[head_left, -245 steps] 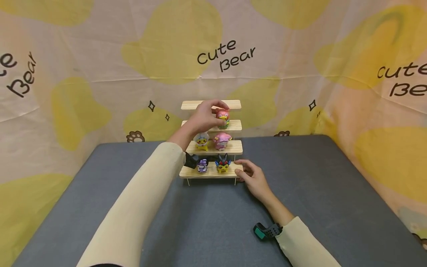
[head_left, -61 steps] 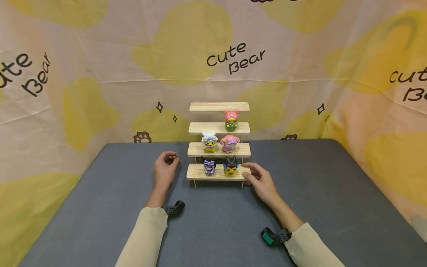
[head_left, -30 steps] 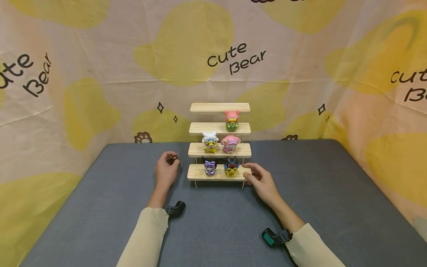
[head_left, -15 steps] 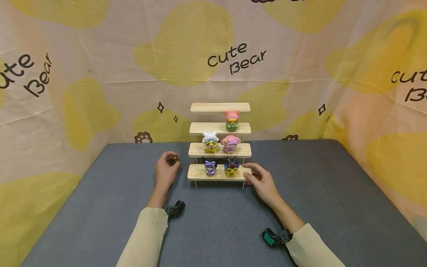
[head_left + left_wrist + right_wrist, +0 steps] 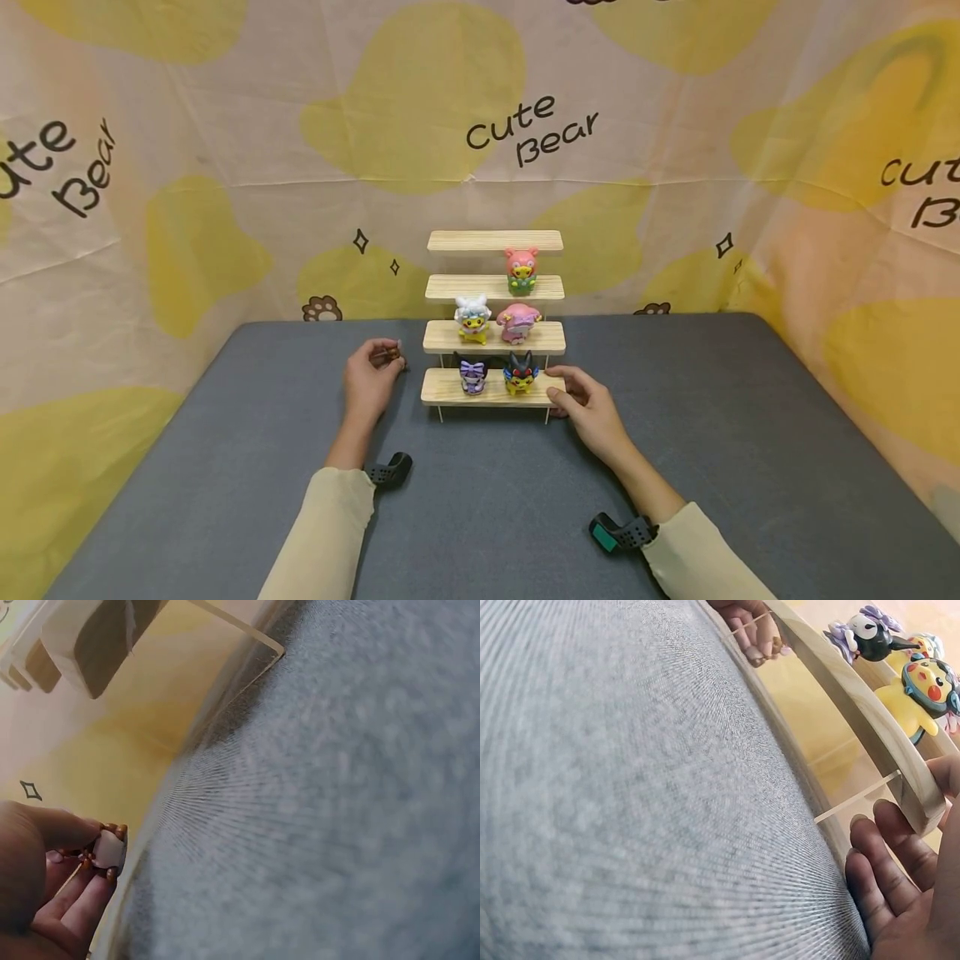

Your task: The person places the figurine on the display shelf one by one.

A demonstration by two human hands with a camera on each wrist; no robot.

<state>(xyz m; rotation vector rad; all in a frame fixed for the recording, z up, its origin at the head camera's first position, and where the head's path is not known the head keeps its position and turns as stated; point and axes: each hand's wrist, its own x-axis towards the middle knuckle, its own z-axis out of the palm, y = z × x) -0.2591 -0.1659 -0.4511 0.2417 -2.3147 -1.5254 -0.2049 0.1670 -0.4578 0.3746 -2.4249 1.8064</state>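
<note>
My left hand (image 5: 370, 379) is left of the stepped wooden display stand (image 5: 442, 389), over the grey table. It pinches a small brown-and-white figurine (image 5: 110, 850) between thumb and fingers, which cover much of it. At the stand's right end, my right hand (image 5: 588, 408) grips the lowest shelf, thumb on top and fingers below. That shelf bears a purple-and-black figurine (image 5: 473, 377) and a yellow figurine with a dark eared hood (image 5: 521, 375). One step up are a white-hooded yellow figurine (image 5: 472, 321) and a pink figurine (image 5: 517, 323). A pink-and-green figurine (image 5: 521, 271) stands on the third shelf.
The top shelf (image 5: 495, 241) carries nothing. Grey cloth covers the table (image 5: 480, 517) around the stand. Close behind hangs a printed backdrop (image 5: 660, 108) with yellow patches and lettering.
The left hand has let go of the pink-and-green figurine on the third shelf and come down left of the stand. More recently it turns the brown-and-white figurine slightly. The right hand keeps its hold.
</note>
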